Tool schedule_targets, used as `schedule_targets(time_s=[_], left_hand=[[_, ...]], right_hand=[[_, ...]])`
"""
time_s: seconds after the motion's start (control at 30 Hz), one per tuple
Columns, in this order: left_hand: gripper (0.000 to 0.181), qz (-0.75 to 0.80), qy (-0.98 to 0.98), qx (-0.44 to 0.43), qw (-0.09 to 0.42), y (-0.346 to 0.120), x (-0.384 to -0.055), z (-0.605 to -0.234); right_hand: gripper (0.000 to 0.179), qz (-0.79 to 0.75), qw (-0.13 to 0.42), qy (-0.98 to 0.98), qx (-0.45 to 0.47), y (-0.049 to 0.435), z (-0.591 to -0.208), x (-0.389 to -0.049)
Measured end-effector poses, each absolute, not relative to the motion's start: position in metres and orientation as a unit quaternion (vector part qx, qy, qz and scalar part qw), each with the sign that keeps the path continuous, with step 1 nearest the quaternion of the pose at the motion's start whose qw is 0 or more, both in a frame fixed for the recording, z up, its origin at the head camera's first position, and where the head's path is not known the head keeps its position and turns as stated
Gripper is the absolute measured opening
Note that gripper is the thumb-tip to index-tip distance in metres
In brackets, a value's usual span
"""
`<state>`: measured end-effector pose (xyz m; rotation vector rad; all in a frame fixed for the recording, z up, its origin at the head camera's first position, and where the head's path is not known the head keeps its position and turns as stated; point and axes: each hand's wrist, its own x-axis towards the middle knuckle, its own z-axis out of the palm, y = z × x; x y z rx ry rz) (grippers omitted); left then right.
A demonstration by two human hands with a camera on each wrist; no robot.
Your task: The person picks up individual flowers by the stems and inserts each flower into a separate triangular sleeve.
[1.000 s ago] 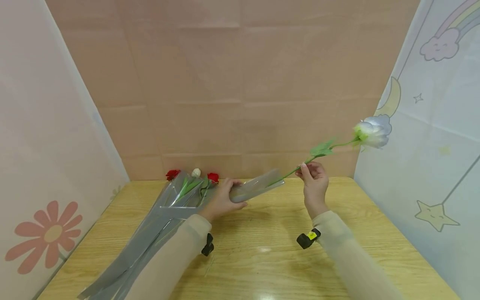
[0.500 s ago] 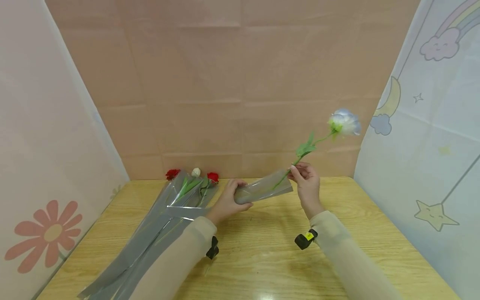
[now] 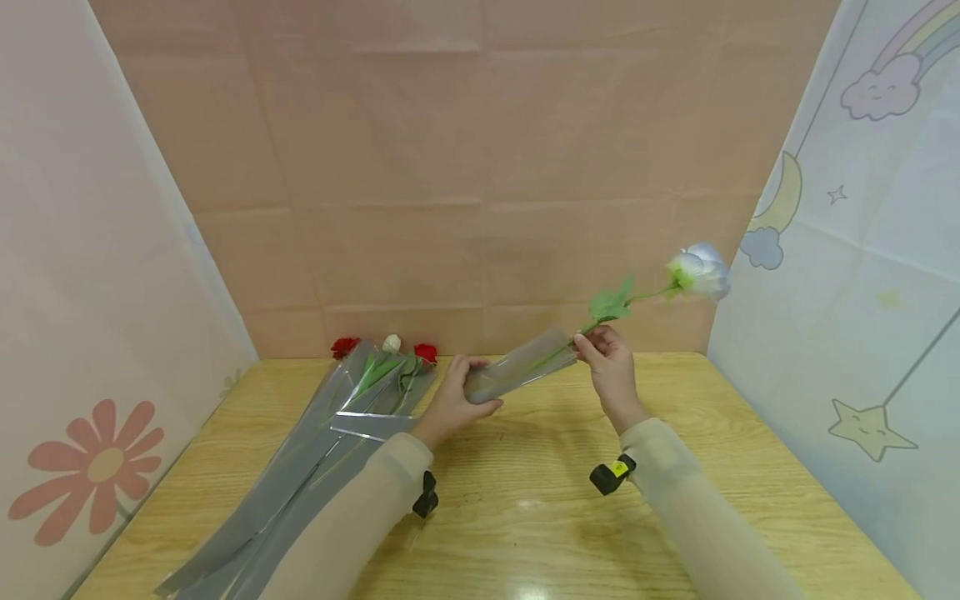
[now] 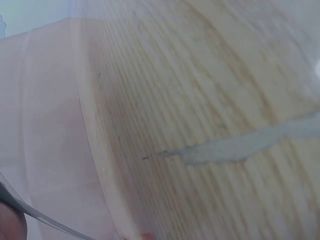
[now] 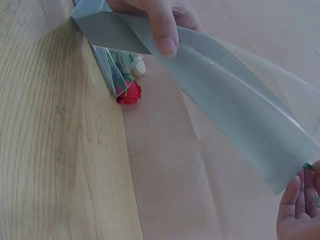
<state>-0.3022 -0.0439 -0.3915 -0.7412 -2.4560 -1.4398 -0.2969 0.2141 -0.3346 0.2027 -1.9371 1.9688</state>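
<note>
In the head view, my left hand [image 3: 453,402] grips a grey, partly clear flower sleeve [image 3: 517,368] above the table, its open end slanting up to the right. Beside that end my right hand [image 3: 615,371] pinches the green stem of an artificial flower with a pale blue-white bloom [image 3: 701,271]. The lower stem runs inside the sleeve; the leaves and bloom stay outside. From the right wrist, the thumb [image 5: 165,32] of my left hand lies across the sleeve, while the right fingers [image 5: 295,202] are at its mouth. The left wrist view shows mostly table.
Grey-sleeved flowers [image 3: 300,467] lie on the left of the wooden table [image 3: 525,517], with a dark red bloom [image 3: 345,347], a white bud [image 3: 392,343] and a red rose [image 3: 425,354] at the far end. Cloth panels stand behind and at both sides.
The right hand and flower have moved left toward the left hand, putting the fingers at the sleeve's mouth. The bloom swung up and left, then lower again. The left hand shifted slightly right.
</note>
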Motion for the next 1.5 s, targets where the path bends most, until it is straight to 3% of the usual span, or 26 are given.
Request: schedule_targets(time_s=[0.4,0.9,1.1,1.3,1.5], left_hand=[[0.061,-0.49,-0.827,-0.254,0.102,-0.044,-0.3,-0.395],[0.061,-0.486,-0.833,-0.246,0.097,-0.044,-0.299,-0.397],[0.06,-0.484,-0.835,-0.243,0.095,-0.044,-0.299,-0.397],[0.06,-0.489,-0.832,-0.242,0.096,-0.043,-0.298,-0.397],[0.061,-0.485,-0.834,-0.241,0.104,-0.043,-0.298,-0.397]], right_hand=[[0.043,0.669,0.134,-0.728,0.074,0.22,-0.336,-0.296],[0.035,0.672,0.108,-0.731,0.055,0.221,-0.324,-0.296],[0.035,0.681,0.134,-0.718,0.053,0.217,-0.323,-0.295],[0.017,0.699,0.184,-0.689,0.05,0.214,-0.326,-0.295],[0.02,0.699,0.191,-0.688,0.045,0.216,-0.328,-0.295]])
